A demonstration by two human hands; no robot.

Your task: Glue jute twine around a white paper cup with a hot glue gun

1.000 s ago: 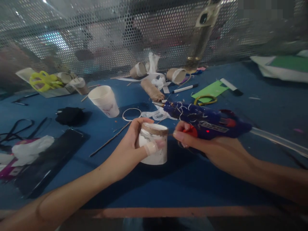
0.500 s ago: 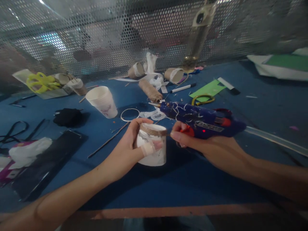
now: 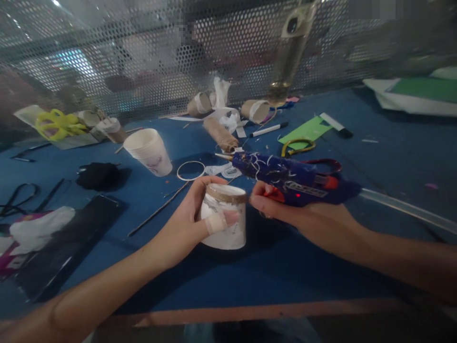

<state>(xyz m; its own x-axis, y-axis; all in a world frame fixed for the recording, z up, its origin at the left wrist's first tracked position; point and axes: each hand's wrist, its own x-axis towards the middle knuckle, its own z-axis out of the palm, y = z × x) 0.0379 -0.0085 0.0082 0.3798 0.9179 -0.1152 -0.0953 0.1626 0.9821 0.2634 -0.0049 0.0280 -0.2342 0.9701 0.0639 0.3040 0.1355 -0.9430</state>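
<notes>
My left hand (image 3: 207, 214) is wrapped round a white paper cup (image 3: 233, 236), with a bandage on the thumb. Brown twine (image 3: 226, 194) circles the cup just below its rim. In my right hand (image 3: 274, 202) is a dark blue glue gun (image 3: 282, 176), its metal nozzle pointing left above and behind the cup. A small red light shows on its body, and a clear glue stick (image 3: 403, 205) sticks out of its rear. The right thumb and fingertips are pinched close to the cup's rim, by the twine.
Stacked paper cups (image 3: 148, 150) stand left of centre, near a white ring (image 3: 191, 170) and a thin stick (image 3: 157, 209). A twine roll (image 3: 220, 135), marker (image 3: 269, 129), green card (image 3: 307, 131) and yellow scissors (image 3: 60, 125) lie farther back. A perforated metal screen (image 3: 150, 62) rises behind.
The whole view has shifted slightly, so most things sit a little farther left. Both hands keep their holds on the cup and the glue gun.
</notes>
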